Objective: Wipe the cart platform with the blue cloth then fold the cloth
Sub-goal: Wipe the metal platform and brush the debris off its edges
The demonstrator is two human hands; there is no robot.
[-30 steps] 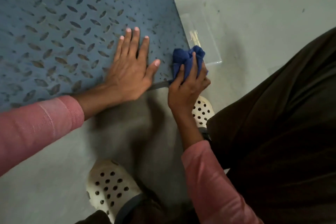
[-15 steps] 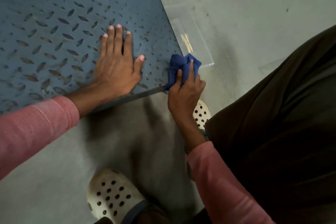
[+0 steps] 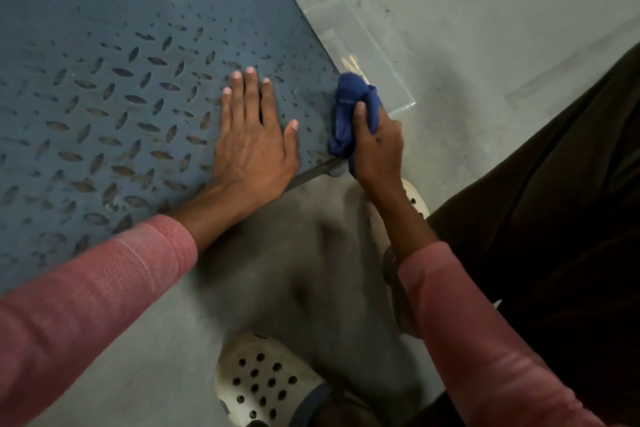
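Right hand (image 3: 375,146) gripped the bunched cloth (image 3: 348,114) at the platform's (image 3: 104,45) corner, frame centre.
Left hand (image 3: 252,146) lay flat beside it, fingers straight.

A workshop or storeroom, it seems: bare concrete floor (image 3: 467,28), scuffed blue tread-plate cart platform (image 3: 121,62), clear plastic box (image 3: 367,55) alongside.

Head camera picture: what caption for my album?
Right hand holds bunched blue cloth at corner of blue patterned metal cart platform.
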